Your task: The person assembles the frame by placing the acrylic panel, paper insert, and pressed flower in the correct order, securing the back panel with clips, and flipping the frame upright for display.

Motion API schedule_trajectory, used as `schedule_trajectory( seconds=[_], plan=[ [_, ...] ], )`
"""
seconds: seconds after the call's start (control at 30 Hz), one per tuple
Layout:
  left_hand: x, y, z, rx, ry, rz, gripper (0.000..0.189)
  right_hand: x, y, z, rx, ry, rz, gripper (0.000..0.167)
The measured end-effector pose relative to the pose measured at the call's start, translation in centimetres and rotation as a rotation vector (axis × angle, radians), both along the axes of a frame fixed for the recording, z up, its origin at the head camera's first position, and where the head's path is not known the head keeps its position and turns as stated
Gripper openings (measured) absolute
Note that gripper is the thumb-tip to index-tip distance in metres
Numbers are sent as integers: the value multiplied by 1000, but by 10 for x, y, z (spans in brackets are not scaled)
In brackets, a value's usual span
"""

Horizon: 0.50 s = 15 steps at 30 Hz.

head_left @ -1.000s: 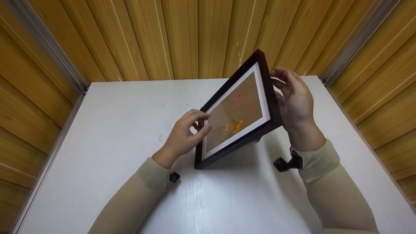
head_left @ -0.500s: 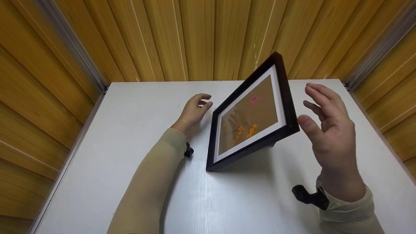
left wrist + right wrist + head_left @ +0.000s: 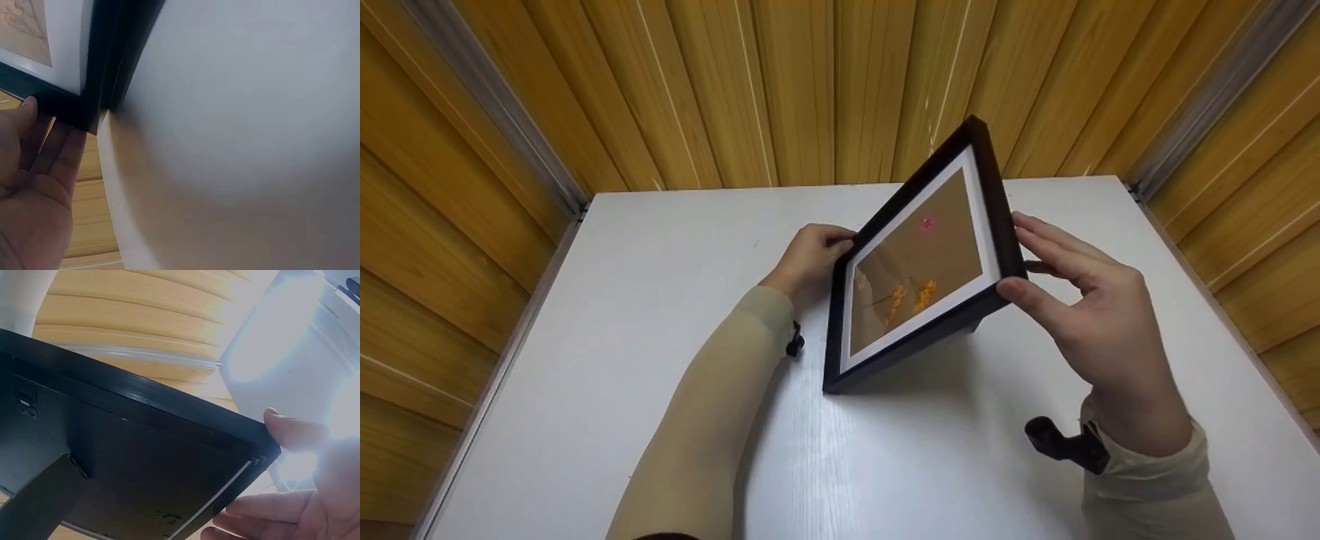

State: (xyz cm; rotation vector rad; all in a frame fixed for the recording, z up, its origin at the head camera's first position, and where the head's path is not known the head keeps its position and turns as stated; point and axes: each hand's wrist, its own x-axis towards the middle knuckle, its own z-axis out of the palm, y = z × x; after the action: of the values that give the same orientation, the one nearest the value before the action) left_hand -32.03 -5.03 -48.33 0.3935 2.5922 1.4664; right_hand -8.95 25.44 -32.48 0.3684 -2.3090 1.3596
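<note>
A dark picture frame (image 3: 834,322) stands tilted back on the white table, a little right of centre in the head view. Behind its glass a white mat (image 3: 900,341) surrounds a brown picture with orange and pink flowers. My left hand (image 3: 810,251) pinches the frame's left edge near the far corner; in the left wrist view the thumb (image 3: 29,107) lies against the border and the fingers reach behind. My right hand (image 3: 1102,315) holds the right near corner between thumb and fingers. The right wrist view shows the black back (image 3: 135,450) and its support leg (image 3: 42,498).
The white tabletop (image 3: 660,300) extends on both sides of the frame. Yellow wood-look panels (image 3: 795,90) rise behind and beside it, with metal corner strips (image 3: 502,105). A black wrist mount (image 3: 1065,442) sticks out from the right sleeve.
The left hand has gone from the frame's front to its left edge. The right hand came away from the right side, then closed on the near corner. The frame keeps its tilt.
</note>
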Motion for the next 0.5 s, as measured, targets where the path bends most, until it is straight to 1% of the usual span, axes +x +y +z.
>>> schedule_trajectory(
  seconds=[0.07, 0.2, 0.27, 0.3, 0.37, 0.5],
  plan=[
    [-1, -4, 0, -9, 1, 16, 27, -5, 1, -1, -9, 12, 15, 55],
    [0, -18, 1, -26, 5, 56, 27, -20, 2, -7, -49, 43, 75, 51],
    [1, -25, 2, -39, 8, 61, 28, -27, 4, -11, -85, 47, 109, 48],
    [2, -27, 2, -45, 9, 58, 28, -30, 6, -12, -111, 46, 128, 46],
    [3, -33, 4, -57, 16, 48, 28, -36, 9, -13, -196, 30, 185, 43],
    [4, -43, 10, -91, 35, 58, 27, -51, 15, -10, -371, -45, 293, 41]
  ],
)
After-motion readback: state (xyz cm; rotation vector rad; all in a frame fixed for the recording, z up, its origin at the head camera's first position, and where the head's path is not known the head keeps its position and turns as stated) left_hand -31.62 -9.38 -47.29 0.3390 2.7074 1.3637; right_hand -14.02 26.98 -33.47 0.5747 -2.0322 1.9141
